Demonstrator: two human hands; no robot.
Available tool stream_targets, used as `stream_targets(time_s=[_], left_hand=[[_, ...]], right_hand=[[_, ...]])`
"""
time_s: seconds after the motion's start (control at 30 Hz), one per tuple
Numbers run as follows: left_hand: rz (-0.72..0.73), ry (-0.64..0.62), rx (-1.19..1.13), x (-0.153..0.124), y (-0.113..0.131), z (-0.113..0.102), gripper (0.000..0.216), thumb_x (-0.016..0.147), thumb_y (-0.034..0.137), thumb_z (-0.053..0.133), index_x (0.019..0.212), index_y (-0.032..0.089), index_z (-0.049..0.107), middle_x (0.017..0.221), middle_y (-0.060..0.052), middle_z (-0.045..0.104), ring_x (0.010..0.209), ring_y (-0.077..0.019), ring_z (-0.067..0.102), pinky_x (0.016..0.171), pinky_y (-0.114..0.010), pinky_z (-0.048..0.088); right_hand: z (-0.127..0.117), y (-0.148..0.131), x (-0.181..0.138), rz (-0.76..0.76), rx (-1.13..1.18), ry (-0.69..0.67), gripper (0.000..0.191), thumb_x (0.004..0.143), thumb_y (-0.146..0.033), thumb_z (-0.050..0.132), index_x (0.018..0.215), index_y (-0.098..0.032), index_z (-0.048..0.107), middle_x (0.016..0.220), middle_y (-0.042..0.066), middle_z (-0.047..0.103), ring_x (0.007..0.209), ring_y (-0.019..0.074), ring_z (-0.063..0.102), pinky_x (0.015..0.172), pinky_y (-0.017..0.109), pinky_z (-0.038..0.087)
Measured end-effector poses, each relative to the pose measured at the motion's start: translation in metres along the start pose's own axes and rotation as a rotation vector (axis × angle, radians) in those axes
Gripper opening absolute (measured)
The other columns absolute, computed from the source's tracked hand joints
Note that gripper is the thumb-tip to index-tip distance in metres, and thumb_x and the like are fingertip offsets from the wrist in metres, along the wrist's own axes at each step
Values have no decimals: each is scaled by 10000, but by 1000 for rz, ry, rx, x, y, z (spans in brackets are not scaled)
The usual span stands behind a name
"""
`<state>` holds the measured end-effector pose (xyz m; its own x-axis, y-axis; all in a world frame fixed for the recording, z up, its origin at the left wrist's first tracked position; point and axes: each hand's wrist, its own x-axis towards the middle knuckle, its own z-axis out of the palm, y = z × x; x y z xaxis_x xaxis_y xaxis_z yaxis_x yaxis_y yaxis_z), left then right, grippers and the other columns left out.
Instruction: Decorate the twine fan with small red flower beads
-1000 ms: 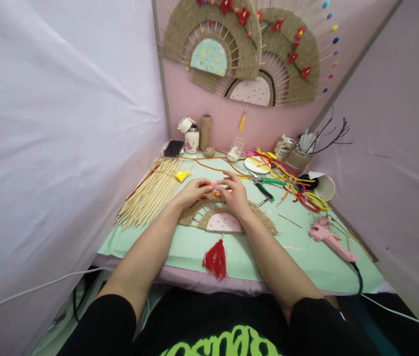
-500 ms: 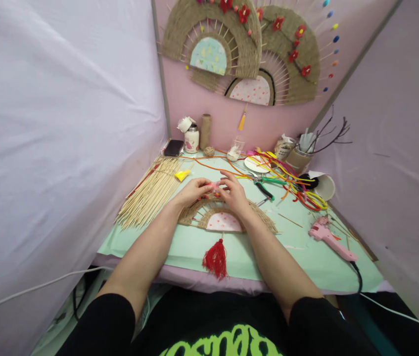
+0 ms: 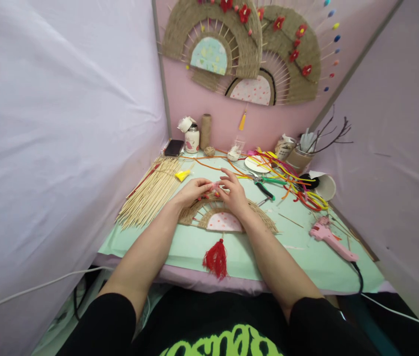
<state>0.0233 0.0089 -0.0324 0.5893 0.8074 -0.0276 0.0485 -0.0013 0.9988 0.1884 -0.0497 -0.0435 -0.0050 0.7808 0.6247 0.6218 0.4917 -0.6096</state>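
Observation:
Between my fingertips is a small pink piece [image 3: 214,186], too small to make out its kind. My left hand [image 3: 193,191] pinches it from the left. My right hand [image 3: 233,190] pinches its other side with thumb and finger, while its upper fingers stick out. Below both hands lies a twine-woven fan [image 3: 202,217] with a white, pink-dotted half-circle [image 3: 224,222] at its base. A red tassel [image 3: 215,259] hangs from the fan toward the table's front edge. My hands cover part of the fan's upper rim.
Left lies a bundle of thin sticks [image 3: 148,195] with a yellow piece [image 3: 182,175]. Pliers [image 3: 263,190] and colourful pipe cleaners [image 3: 287,173] lie to the right. A pink glue gun [image 3: 331,240] with a cord rests at the right edge. Finished fans [image 3: 172,39] hang behind.
Both hands stay in nearly the same place. The pink piece between the fingertips shows a little less than before.

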Motion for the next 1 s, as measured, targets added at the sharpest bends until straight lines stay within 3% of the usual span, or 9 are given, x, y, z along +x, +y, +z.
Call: stream_targets(time_s=[0.3, 0.4, 0.57, 0.8, 0.9, 1.0], left_hand=[[-29, -145, -22, -2, 6, -5, 328, 715, 424, 713, 805, 114, 657, 662, 0, 599, 568, -69, 477, 520, -207, 298], [-29, -155, -12, -2, 5, -4, 347, 708, 454, 716, 757, 117, 645, 640, 7, 582, 555, -67, 456, 532, -212, 317], [-24, -103, 8, -3, 5, 0, 368, 709, 473, 708, 829, 129, 662, 659, -1, 597, 557, -79, 483, 516, -212, 316], [-16, -17, 12, -2, 4, 4, 336, 736, 439, 693, 863, 129, 672, 691, -17, 618, 569, -83, 512, 524, -205, 357], [-30, 43, -2, 2, -2, -2, 313, 745, 422, 683, 855, 129, 671, 679, -19, 610, 573, -95, 520, 540, -219, 381], [55, 201, 48, 10, -10, -12, 279, 760, 397, 661, 846, 132, 673, 740, -33, 632, 655, -121, 552, 640, -250, 434]], right_hand=[[-2, -6, 0, 96, 106, -41, 146, 839, -324, 589, 785, -208, 659, 1336, 118, 561, 1035, 219, 635, 715, 331, 582], [-3, -7, 0, 78, 38, -62, 140, 841, -322, 578, 785, -214, 647, 1340, 112, 562, 1093, 230, 616, 783, 359, 571], [-2, -13, -1, -2, -155, 4, 97, 849, -257, 562, 780, -229, 624, 1305, 100, 596, 1181, 254, 569, 998, 443, 457], [0, -19, -4, 38, -257, 131, 78, 814, -200, 555, 778, -231, 617, 1299, 96, 604, 1150, 269, 572, 983, 450, 455], [-3, -17, -1, 119, -161, 192, 95, 783, -178, 547, 764, -230, 624, 1290, 89, 610, 1124, 254, 587, 911, 416, 499], [-6, -11, 3, 289, 110, 235, 82, 759, -241, 585, 749, -208, 659, 1239, 104, 637, 1074, 246, 608, 807, 380, 531]])
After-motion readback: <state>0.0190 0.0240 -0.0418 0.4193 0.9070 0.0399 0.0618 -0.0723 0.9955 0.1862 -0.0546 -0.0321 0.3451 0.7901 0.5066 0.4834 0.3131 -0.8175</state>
